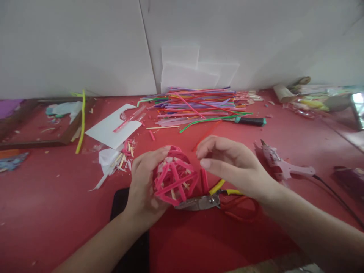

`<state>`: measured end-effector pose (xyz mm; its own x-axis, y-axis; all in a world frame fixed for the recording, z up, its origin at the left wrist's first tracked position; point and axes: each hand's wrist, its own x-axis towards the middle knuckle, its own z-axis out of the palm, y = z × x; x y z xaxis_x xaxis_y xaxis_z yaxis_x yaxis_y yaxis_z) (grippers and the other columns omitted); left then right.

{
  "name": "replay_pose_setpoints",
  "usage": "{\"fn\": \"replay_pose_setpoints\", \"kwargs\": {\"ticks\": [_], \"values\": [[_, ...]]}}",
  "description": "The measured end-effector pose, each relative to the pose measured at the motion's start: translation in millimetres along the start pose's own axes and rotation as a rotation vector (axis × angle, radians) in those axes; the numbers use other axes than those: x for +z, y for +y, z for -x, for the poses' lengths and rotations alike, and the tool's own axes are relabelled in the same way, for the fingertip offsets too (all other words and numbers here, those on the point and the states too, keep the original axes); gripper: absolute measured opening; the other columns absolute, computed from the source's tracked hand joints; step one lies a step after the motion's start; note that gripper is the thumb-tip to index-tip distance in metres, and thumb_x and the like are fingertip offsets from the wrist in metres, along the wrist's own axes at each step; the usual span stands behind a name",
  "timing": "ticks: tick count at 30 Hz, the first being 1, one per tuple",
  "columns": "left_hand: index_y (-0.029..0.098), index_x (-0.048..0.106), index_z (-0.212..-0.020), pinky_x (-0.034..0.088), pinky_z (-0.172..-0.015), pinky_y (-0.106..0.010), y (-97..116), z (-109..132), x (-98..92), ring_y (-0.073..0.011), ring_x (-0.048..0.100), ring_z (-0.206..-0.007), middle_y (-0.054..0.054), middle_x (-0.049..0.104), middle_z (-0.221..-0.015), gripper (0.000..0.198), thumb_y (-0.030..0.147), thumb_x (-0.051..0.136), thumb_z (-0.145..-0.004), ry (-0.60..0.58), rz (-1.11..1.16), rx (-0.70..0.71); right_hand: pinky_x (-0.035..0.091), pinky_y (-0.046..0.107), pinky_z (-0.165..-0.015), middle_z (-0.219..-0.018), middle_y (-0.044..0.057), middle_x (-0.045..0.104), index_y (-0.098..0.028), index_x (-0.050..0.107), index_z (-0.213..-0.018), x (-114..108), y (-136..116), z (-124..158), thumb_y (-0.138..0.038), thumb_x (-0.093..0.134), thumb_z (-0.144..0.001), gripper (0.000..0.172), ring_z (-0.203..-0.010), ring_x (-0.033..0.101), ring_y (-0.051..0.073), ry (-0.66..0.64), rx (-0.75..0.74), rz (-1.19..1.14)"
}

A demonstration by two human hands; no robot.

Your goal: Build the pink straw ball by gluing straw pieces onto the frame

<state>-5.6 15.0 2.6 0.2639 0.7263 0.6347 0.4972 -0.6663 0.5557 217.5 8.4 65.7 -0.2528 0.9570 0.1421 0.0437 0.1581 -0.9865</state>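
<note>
left hand point(142, 187) grip clamps pink straw ball point(174, 180) over the desk point(57, 212), likely steadying it, right hand point(230, 163) hovers at its 3 o'clock with grip apart and empty, scissors point(199, 203) lie handy at 5 o'clock

You have one straw ball point(174, 181), one pair of scissors point(200, 203), one glue gun point(280, 166), one knife point(250, 121), one white card point(109, 131).

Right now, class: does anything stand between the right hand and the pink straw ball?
Nothing visible does. The right hand hovers beside the pink straw ball, which the left hand holds; scissors lie underneath.
</note>
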Motion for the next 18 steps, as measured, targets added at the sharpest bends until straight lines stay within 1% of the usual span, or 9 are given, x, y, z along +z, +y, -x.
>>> {"fn": "replay_pose_setpoints", "kwargs": {"ticks": [3,5,8,13,18], "values": [[0.029,0.046,-0.139,0.049,-0.096,-0.053,3,-5,-3.5,-0.0339,0.062,-0.116,-0.011,0.064,-0.128,0.061,0.043,0.071,-0.085,-0.006,-0.059,0.128,0.05,0.023,-0.077,-0.088,-0.001,0.061,-0.02,0.064,-0.09,0,5,18,-0.023,0.066,-0.09,0.004,-0.082,0.059,0.01,0.001,-0.037,0.052],[0.026,0.045,-0.14,0.046,-0.099,-0.054,4,-7,-4.3,-0.0344,0.061,-0.118,-0.013,0.063,-0.13,0.059,0.042,0.068,-0.088,-0.034,-0.074,0.175,0.05,0.023,-0.077,-0.089,0.0,0.061,-0.02,0.065,-0.092,1,9,26,-0.023,0.068,-0.09,0.005,-0.082,0.059,0.01,0.002,-0.051,0.077],[0.023,0.045,-0.14,0.046,-0.1,-0.053,3,-8,-3.1,-0.0338,0.063,-0.118,-0.014,0.064,-0.129,0.057,0.043,0.064,-0.09,-0.029,-0.083,0.216,0.051,0.023,-0.074,-0.088,0.0,0.062,-0.02,0.066,-0.091,2,14,29,-0.023,0.07,-0.088,0.005,-0.079,0.06,0.01,-0.005,-0.044,0.069],[0.021,0.048,-0.138,0.048,-0.1,-0.049,2,-8,-0.9,-0.0308,0.065,-0.114,-0.014,0.067,-0.125,0.053,0.047,0.059,-0.093,0.001,-0.104,0.28,0.054,0.025,-0.072,-0.087,0.002,0.065,-0.02,0.069,-0.088,3,17,28,-0.024,0.071,-0.087,0.005,-0.078,0.063,0.012,-0.008,-0.034,0.018],[0.022,0.046,-0.141,0.045,-0.105,-0.048,2,-5,-1.3,-0.0303,0.063,-0.12,-0.013,0.064,-0.131,0.054,0.043,0.06,-0.093,-0.027,-0.078,0.261,0.055,0.025,-0.069,-0.086,0.003,0.067,-0.019,0.071,-0.086,4,19,29,-0.024,0.073,-0.086,0.005,-0.075,0.064,0.012,0.016,-0.048,0.008]]}}
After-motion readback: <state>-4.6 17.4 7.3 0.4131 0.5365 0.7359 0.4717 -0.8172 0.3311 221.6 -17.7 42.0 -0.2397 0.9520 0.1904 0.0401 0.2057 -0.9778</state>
